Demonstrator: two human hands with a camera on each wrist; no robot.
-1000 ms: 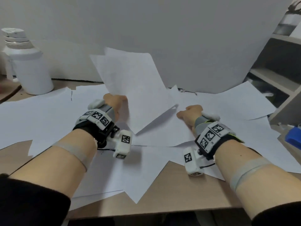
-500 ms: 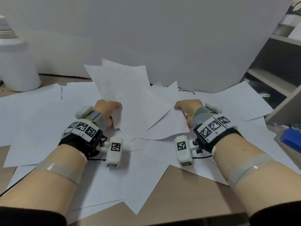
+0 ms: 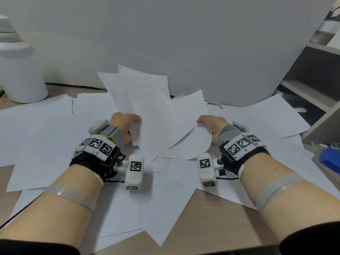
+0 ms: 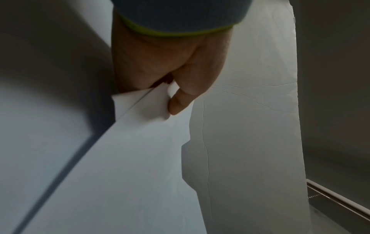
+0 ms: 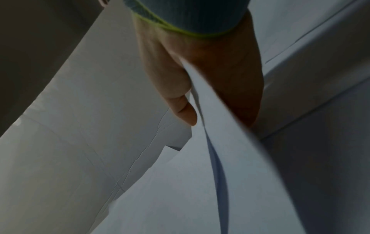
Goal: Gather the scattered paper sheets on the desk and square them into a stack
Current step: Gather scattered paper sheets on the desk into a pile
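Several white paper sheets [image 3: 46,137] lie scattered and overlapping across the wooden desk [image 3: 217,216]. My left hand [image 3: 127,124] pinches the lower left edge of a few raised sheets [image 3: 139,100] that tilt up toward the wall. In the left wrist view the thumb [image 4: 180,101] presses on those sheets [image 4: 124,158]. My right hand [image 3: 211,124] grips the right edge of another lifted sheet [image 3: 187,137] that overlaps them in the middle. The right wrist view shows that sheet [image 5: 230,142] between thumb [image 5: 180,107] and fingers.
A white jug [image 3: 18,70] stands at the back left. A large grey board [image 3: 184,43] leans behind the papers. A shelf unit [image 3: 316,85] stands at the right, with a blue object [image 3: 329,159] at the desk's right edge.
Both hands have drawn closer to me, bringing their sheets together so they overlap in the middle. The view has shifted right, so the jug sits further left.
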